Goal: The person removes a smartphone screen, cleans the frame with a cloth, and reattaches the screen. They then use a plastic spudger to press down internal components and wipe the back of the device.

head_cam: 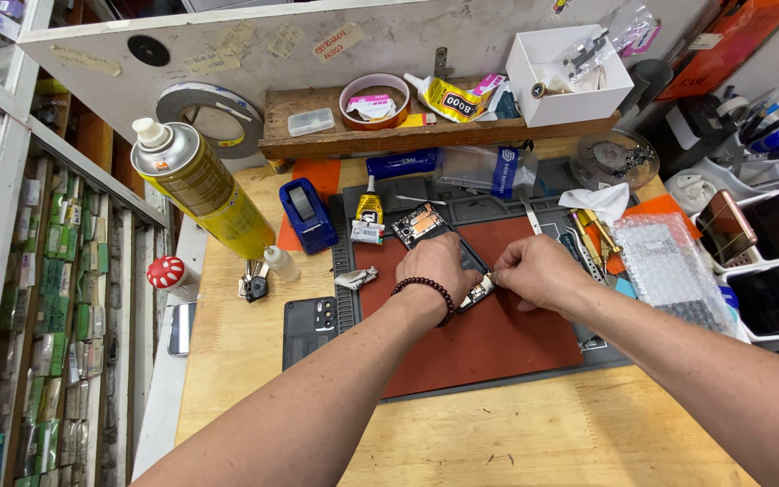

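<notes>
Opened phone [426, 227] pressed flat on red mat [498, 338] by left hand [439, 266]; small part [482, 287] at phone's lower end pinched by right hand [538, 271]. Glue tube [369, 215] near mat's far-left corner.

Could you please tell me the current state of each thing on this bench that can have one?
Opened black phone: back off, lying flat on the red mat.
Left hand: pressing on the phone.
Right hand: pinching at the phone's lower end.
Yellow spray can: upright, capped.
White cardboard box: open.
</notes>
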